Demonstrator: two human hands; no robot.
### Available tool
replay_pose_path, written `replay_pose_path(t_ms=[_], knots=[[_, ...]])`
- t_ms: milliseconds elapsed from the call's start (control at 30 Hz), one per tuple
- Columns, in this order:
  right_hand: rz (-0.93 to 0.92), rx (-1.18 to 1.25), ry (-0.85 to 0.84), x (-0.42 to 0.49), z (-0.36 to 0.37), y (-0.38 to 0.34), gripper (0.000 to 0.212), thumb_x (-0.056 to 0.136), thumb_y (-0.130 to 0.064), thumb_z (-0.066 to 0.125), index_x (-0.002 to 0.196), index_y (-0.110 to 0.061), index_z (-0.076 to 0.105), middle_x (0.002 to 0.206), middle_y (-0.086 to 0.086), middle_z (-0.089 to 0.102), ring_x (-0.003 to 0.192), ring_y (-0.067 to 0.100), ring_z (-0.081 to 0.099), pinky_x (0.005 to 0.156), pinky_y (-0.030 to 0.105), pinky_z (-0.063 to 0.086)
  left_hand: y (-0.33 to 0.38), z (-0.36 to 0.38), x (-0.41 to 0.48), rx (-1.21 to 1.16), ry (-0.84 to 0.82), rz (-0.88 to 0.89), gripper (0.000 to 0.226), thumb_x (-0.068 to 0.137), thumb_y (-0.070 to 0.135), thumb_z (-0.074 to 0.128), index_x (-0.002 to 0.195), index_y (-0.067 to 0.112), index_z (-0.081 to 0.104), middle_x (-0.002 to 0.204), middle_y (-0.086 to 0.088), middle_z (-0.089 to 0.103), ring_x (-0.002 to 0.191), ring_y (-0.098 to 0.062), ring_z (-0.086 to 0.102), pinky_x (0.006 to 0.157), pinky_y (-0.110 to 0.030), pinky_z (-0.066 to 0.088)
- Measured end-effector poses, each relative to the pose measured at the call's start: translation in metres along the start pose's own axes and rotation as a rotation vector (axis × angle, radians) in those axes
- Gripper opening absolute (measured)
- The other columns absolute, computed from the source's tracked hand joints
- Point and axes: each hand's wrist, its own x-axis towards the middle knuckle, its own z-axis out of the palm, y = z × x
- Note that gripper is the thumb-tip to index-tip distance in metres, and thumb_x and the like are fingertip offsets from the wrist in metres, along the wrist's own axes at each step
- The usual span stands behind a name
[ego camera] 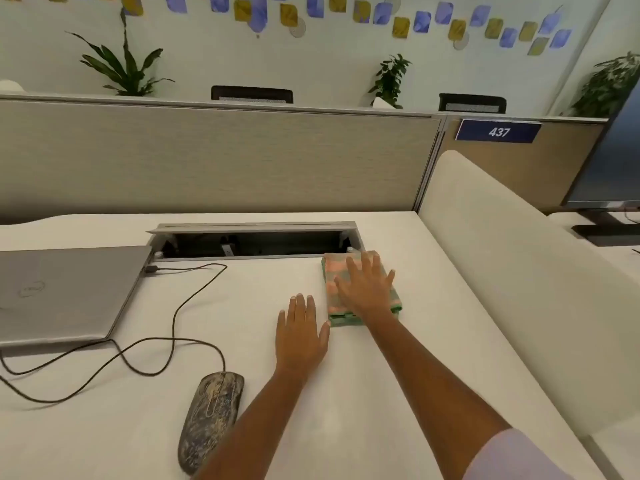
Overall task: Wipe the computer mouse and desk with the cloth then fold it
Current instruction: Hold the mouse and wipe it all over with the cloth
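The cloth (360, 289) is folded into a small pink and green bundle on the white desk (270, 282), right by the open cable slot (254, 242). The right hand (367, 289) lies flat on top of it, fingers spread wide — not gripping. The left hand (300, 336) lies flat on the bare desk just beside the cloth, fingers straight. The mouse (209, 420) sits nearer the person, its wire running to the shut laptop (65, 294).

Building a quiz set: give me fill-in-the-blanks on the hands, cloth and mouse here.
1. The right hand lies flat on the folded ____.
2. The left hand rests palm down on the bare ____.
3. The mouse cable runs to the closed ____.

Missing words: cloth; desk; laptop.
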Motion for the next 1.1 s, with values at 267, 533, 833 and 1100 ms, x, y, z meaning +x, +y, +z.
replay_pose_path(t_ms=[267, 533, 833, 1100], knots=[[0.072, 0.024, -0.108, 0.021, 0.016, -0.002, 0.069, 0.085, -0.070, 0.031, 0.144, -0.042, 0.008, 0.159, 0.003, -0.003, 0.144, 0.039, -0.009, 0.107, 0.072, 0.003, -0.014, 0.018, 0.005, 0.047, 0.023, -0.021, 0.061, 0.098, 0.043, 0.020, 0.148, 0.013, 0.001, 0.159, -0.008, -0.002, 0.147, -0.020, 0.000, 0.119, -0.035, 0.001], [0.087, 0.097, -0.069, 0.024, 0.023, 0.000, 0.056, 0.089, -0.054, 0.040, 0.140, -0.040, 0.024, 0.155, 0.007, 0.012, 0.142, 0.038, 0.009, 0.107, 0.062, 0.023, -0.016, 0.018, 0.004, 0.037, 0.031, -0.016, 0.060, 0.099, 0.043, 0.020, 0.148, 0.015, 0.001, 0.159, -0.007, -0.004, 0.147, -0.020, -0.002, 0.119, -0.033, -0.001], [-0.013, 0.201, -0.007, 0.001, 0.014, 0.007, 0.046, 0.089, -0.034, 0.052, 0.134, -0.031, 0.042, 0.144, 0.007, 0.036, 0.123, 0.033, 0.040, 0.097, 0.045, 0.043, -0.022, 0.003, -0.007, 0.102, -0.033, 0.012, 0.060, 0.099, 0.042, 0.021, 0.148, 0.013, 0.003, 0.159, -0.010, 0.001, 0.147, -0.021, 0.000, 0.119, -0.036, 0.001], [-0.057, 0.534, 0.028, -0.064, 0.002, -0.037, 0.049, 0.085, -0.030, 0.058, 0.132, -0.027, 0.046, 0.139, 0.004, 0.047, 0.117, 0.026, 0.049, 0.099, 0.037, 0.043, -0.049, -0.028, -0.022, 0.186, -0.015, 0.013, 0.059, 0.099, 0.041, 0.022, 0.147, 0.013, 0.005, 0.159, -0.011, 0.004, 0.147, -0.023, -0.001, 0.119, -0.038, -0.001]])
